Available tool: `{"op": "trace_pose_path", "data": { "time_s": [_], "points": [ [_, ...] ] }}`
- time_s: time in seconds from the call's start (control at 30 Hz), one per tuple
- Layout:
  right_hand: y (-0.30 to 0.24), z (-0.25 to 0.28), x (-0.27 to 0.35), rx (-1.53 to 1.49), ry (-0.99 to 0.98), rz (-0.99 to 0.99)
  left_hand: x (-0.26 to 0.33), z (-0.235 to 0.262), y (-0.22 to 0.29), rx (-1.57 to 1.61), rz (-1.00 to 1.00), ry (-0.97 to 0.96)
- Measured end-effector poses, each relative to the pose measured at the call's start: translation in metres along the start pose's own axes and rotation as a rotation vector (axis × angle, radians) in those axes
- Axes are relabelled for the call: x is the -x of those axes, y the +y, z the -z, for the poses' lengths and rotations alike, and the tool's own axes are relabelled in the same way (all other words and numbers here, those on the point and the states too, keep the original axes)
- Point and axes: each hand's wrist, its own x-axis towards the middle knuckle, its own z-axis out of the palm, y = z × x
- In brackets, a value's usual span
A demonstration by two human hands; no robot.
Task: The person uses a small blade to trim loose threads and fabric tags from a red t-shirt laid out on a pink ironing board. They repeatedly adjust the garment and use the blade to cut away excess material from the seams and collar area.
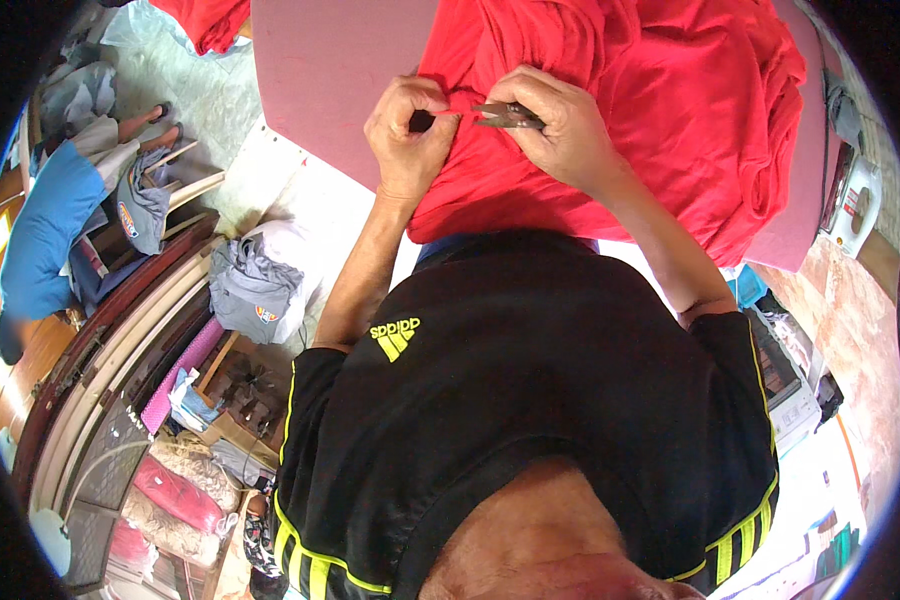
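A heap of red cloth (pixel 670 110) lies on a pink table (pixel 320 70) in front of me. My left hand (pixel 405 135) pinches a fold of the red cloth near its lower edge, fingers closed on it. Close beside it, my right hand (pixel 565 125) grips small metal thread snips (pixel 508 115), their tips pointing left toward the pinched fold. The two hands are almost touching. My black shirt with yellow stripes fills the lower middle of the view.
At the left, another person in blue (pixel 45 235) sits by a wooden chair (pixel 185 185). Grey garments (pixel 255 285) lie on a white surface beside me. More red cloth (pixel 205 20) is at the top left. A white appliance (pixel 855 205) stands at the right.
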Motion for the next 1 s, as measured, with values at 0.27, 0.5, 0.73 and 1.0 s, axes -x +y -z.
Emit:
{"op": "trace_pose_path", "data": {
  "time_s": [0.27, 0.5, 0.73, 1.0],
  "points": [
    [-0.010, -0.001, -0.007, -0.203, 0.043, -0.137, 0.005, -0.002, 0.000, -0.009, -0.033, 0.010],
    [-0.014, -0.007, -0.013, 0.057, -0.045, -0.088, 0.004, -0.003, -0.004, -0.040, -0.142, 0.025],
    [-0.014, -0.017, -0.013, 0.109, -0.007, -0.100, 0.007, -0.003, -0.003, -0.018, -0.060, 0.040],
    [-0.001, -0.006, -0.009, -0.272, 0.005, -0.245, 0.004, -0.003, -0.005, 0.076, -0.051, 0.090]
  ]
}}
